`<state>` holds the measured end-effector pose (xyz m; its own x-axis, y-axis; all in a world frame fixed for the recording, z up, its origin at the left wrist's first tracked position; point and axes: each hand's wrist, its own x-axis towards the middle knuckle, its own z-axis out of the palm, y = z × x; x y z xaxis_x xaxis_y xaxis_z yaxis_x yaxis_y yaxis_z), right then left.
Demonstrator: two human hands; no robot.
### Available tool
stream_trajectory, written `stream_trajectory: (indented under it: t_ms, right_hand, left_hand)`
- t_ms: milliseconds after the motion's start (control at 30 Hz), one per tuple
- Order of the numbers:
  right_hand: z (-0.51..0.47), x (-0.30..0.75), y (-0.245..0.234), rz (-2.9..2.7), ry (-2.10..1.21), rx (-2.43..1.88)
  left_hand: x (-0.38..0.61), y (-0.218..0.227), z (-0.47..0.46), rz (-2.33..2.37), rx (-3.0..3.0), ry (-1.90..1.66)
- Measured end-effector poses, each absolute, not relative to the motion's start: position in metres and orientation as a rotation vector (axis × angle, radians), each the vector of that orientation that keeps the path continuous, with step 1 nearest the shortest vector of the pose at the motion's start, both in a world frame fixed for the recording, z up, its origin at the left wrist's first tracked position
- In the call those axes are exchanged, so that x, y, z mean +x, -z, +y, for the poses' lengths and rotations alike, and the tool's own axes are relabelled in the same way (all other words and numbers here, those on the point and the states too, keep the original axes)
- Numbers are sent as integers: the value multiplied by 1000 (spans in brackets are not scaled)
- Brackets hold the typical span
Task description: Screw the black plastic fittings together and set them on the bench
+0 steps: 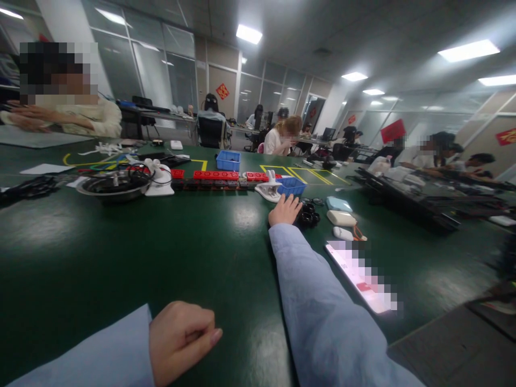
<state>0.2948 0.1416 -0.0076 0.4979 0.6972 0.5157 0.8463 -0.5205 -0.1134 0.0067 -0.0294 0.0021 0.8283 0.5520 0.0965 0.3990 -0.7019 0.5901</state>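
Near left: left hand [183, 339] loosely curled, nothing visible in it. Far middle: white stand [266, 191], then right hand [284, 210], fingers slightly parted; hold or contact, cannot tell. A forward push could topple the stand or nudge the blue bin [293, 186] beyond. Just right, black bundle [308, 217]: a sideways brush might scatter it.
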Motion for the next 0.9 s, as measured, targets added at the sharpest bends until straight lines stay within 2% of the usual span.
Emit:
stream_trajectory:
  t_ms: [900]
  right_hand:
    - [153, 300, 8, -1249, 602, -2556]
  left_hand:
    - [9, 0, -30, 773, 2466, -284]
